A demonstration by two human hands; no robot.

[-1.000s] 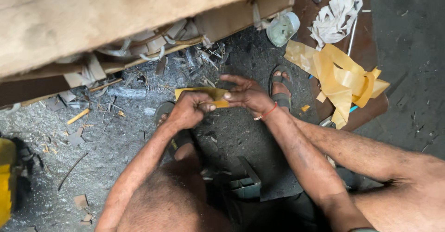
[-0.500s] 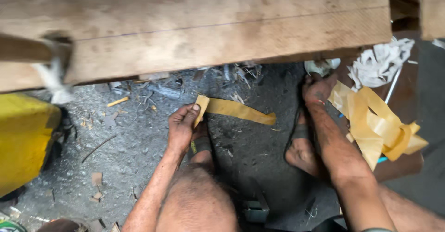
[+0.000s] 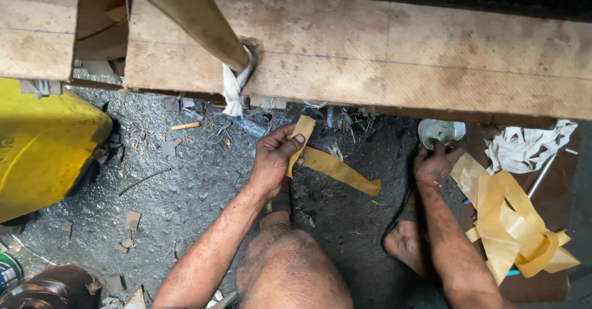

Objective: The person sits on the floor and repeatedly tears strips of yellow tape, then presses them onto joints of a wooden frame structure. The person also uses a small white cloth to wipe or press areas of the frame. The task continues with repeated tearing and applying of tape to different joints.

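The person is holding a strip of yellow-brown tape point(image 3: 327, 161) in the left hand point(image 3: 274, 161), near the middle of the frame, and this looks like the stage of readying one piece while fetching more material. The left fingers point(image 3: 295, 145) are pinching closed on the strip's upper end, just under the edge of the long wooden plank point(image 3: 394, 56) crossing the top of the frame, and the rest of the strip is trailing down and to the right, its free end hanging loose over the gritty grey floor point(image 3: 185, 185). The right hand point(image 3: 435, 164) is reaching to the right of centre, its fingers spreading loosely over a small whitish round object point(image 3: 441, 130), touching it but not visibly gripping. Just beside that hand, at the lower right, a tangled heap of the same tape point(image 3: 512, 222) is lying on a dark brown board point(image 3: 555, 198). The strip is looking flat, matte and slightly curled, bending where it is being held. As a judgement, the next move is calling for a steady second grip, so the limp strip is not folding onto itself.
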